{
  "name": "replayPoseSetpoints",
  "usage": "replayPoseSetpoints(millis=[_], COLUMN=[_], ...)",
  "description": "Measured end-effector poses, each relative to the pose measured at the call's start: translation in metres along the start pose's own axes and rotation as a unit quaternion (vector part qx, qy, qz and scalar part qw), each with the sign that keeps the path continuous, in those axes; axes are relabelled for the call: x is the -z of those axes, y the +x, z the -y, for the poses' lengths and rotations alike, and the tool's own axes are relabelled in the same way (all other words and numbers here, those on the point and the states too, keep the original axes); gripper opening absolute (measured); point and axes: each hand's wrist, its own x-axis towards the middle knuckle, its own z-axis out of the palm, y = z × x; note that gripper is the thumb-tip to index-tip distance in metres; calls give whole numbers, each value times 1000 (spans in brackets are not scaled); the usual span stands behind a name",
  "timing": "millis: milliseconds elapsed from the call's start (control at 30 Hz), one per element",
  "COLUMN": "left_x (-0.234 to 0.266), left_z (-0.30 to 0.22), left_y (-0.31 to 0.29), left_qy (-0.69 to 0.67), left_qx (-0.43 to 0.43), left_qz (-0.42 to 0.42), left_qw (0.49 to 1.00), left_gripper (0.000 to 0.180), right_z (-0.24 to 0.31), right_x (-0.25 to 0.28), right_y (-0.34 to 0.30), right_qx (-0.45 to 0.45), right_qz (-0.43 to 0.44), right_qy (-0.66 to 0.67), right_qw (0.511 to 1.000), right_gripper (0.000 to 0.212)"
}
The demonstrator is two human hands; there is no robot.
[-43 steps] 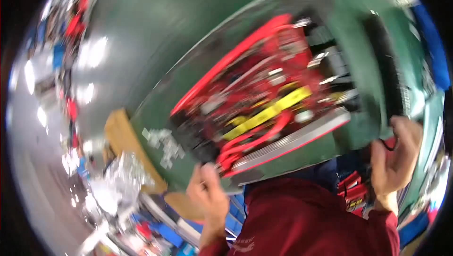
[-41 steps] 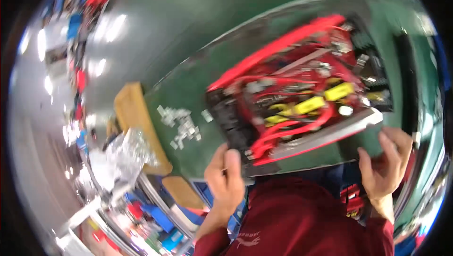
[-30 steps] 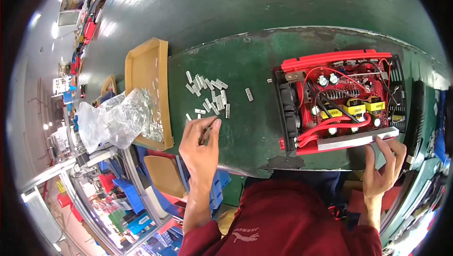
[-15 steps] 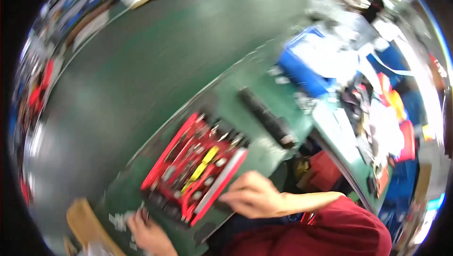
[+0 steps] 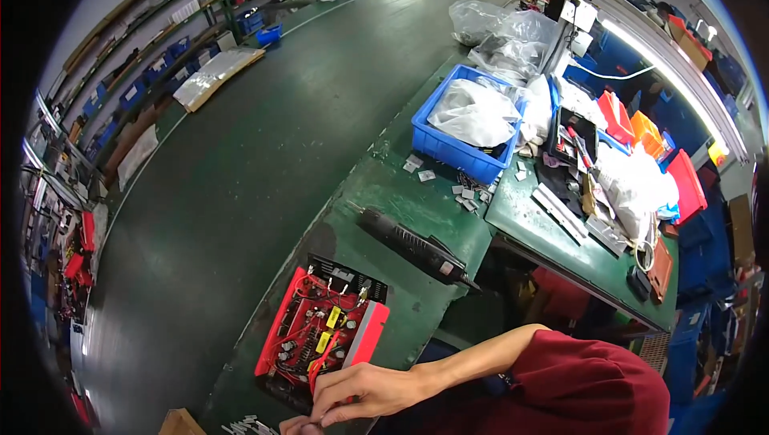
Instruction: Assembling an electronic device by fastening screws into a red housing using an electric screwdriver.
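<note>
An open electronic unit (image 5: 376, 332) with a red case lies on the bench, its circuit board, wires and yellow-wrapped parts exposed. My right hand (image 5: 368, 391) is at its near end, thumb and fingers closed in a pinch. My left hand (image 5: 301, 425) meets those fingers at the bottom edge of the picture. Only its fingertips show, and they look closed. Anything small between the two hands is hidden. Beside them, several small silvery metal pieces (image 5: 248, 427) lie in a pile. A black electric screwdriver (image 5: 412, 247) rests beyond the unit.
A blue crate (image 5: 456, 149) with white plastic bags stands farther along the bench, small flat pieces scattered near it. To the left runs a wide green belt-like surface (image 5: 240, 171). On the right, a side table (image 5: 521, 215) bears metal bars, bags and bins. A cardboard box (image 5: 181, 423) sits lower left.
My view has shifted, so the unit appears lower. The left hand, earlier at the metal pieces, has come together with my right hand, which has moved to the unit's near end.
</note>
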Motion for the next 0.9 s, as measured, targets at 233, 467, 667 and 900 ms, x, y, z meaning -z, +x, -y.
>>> replayPoseSetpoints(millis=[233, 467, 667, 900], left_x=[1, -1, -2, -10], left_z=[21, 18, 8, 2], left_y=[12, 11, 15, 13], left_qy=[-63, -162, -186, -263], left_qx=[-96, -26, -4, 74], left_qz=[-78, -60, -14, -36], left_qw=[990, 985, 982, 961], left_gripper=[73, 16, 20, 17], right_z=[12, 12, 15, 19], right_x=[13, 14, 21, 27], right_y=[-24, -30, -30, -24], right_qx=[-186, -175, -172, -149], right_qz=[-27, -30, -19, -32], right_qy=[-17, -32, -57, -134], right_qw=[982, 984, 983, 979], right_gripper=[16, 19, 18, 18])
